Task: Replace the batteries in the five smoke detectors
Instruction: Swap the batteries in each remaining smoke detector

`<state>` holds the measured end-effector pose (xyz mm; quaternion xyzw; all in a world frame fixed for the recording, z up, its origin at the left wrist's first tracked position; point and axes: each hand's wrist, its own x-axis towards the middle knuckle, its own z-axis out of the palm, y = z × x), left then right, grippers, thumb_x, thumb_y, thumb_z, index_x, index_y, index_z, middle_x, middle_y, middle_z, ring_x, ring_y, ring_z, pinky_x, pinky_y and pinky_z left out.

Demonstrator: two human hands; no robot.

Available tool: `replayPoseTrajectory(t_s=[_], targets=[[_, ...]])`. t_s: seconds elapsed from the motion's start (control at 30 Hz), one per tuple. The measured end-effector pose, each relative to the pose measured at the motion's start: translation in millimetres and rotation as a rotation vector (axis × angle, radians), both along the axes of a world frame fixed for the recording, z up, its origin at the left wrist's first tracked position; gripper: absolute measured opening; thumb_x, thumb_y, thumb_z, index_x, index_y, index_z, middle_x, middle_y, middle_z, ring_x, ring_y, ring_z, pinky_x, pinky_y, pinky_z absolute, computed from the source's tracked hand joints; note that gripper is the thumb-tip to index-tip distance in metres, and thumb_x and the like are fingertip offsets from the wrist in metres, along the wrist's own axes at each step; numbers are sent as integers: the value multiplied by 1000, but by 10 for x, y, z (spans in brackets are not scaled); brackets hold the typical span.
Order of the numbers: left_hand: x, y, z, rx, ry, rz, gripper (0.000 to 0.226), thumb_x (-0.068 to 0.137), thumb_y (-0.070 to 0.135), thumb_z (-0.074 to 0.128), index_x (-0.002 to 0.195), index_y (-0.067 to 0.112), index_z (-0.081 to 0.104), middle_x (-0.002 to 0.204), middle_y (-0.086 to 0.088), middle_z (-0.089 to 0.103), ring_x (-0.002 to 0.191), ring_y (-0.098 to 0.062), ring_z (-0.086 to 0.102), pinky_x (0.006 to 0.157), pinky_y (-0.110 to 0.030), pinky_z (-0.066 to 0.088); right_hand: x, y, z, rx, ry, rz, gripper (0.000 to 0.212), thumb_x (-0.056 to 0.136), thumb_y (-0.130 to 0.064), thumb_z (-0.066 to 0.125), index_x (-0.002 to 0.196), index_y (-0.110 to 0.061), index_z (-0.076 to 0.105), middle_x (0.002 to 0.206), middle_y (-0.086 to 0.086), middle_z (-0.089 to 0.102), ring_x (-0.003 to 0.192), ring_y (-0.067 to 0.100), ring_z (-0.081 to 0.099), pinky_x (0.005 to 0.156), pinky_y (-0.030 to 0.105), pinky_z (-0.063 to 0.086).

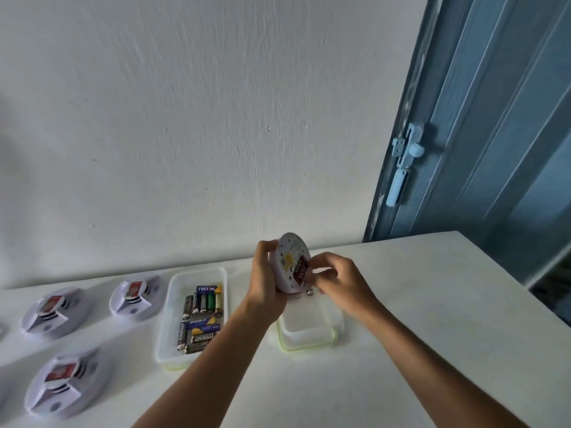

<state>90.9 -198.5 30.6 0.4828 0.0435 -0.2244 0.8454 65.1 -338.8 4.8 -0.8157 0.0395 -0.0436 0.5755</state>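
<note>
Left hand (pixel 266 274) grips detector (pixel 290 264), back exposed; right hand (pixel 335 278) pinches battery (pixel 310 292) at compartment, above empty tub (pixel 309 330). Step: likely removal. Next: drop cell in tub

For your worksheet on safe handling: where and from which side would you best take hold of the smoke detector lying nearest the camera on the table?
Probably by its round outer rim, coming from above. The nearest smoke detector lies flat on the table, a low disc with a raised centre, so fingers can straddle it on opposite edges. Avoid the red-labelled middle piece, which looks raised and possibly loose.
</note>
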Motion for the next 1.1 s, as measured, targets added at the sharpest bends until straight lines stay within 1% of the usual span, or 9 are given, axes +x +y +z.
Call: replayPoseTrajectory(t_s=[0.17,0.3,0.47,0.6,0.67,0.8,0.9,1.0,1.1], targets=[[12,-18,14,33,-54,44,42,89,34,31,79,9,63,76,-14,56,62,-25,52,55,-29,39,111,31,-19,102,23,37,18,74,-12,77,88,-15,67,90,0,71,74,25,69,74,52,56],[47,6,45,55,-103,63,38,89,32,30,84,8,60,75,-12,55,65,-23,52,57,-29,38,183,76,61,167,62,43,22,73,-3,78,90,-3,64,89,10,71,76,28,70,76,58,54],[66,40,56,118,-153,54,40,89,31,29,100,6,58,86,-16,53,71,-24,51,59,-30,40,248,82,92,201,85,80,23,73,-1,78,86,-2,60,81,13,72,81,35,71,80,55,56],[84,59,3,154,-152,73,42,90,31,30,99,3,60,88,-17,53,74,-24,51,63,-33,39,277,118,78,238,62,4,29,69,4,79,82,5,54,75,11,69,76,35,71,76,55,57],[100,48,-17,158,-136,105,44,87,34,35,105,1,59,89,-17,53,74,-24,52,64,-33,41,297,166,33,195,25,-72,26,63,2,81,74,-3,57,75,10,68,74,31,69,73,50,58],[149,46,-13,235,-148,156,72,63,44,50,119,0,54,93,-16,52,77,-25,52,63,-34,42,330,281,27,266,-18,-209,22,68,8,72,77,-10,62,79,11,69,71,23,66,62,31,52],[206,102,-25,263,-129,182,82,52,51,53,122,7,54,101,-17,56,87,-28,55,72,-39,45,419,237,58,396,0,-234,17,74,10,65,82,-5,63,78,19,69,68,31,68,67,36,58],[274,182,-73,272,-115,222,80,52,54,53,119,12,58,107,-15,57,95,-28,54,76,-39,46,521,170,52,-186,-45,-131,10,73,4,64,78,-5,66,72,11,69,64,24,68,67,28,57],[300,221,-95,266,-104,229,79,52,54,53,121,14,57,108,-14,56,96,-27,53,74,-38,46,543,269,59,-689,93,58,14,76,6,54,71,-6,53,85,18,60,80,33,65,65,26,48]])
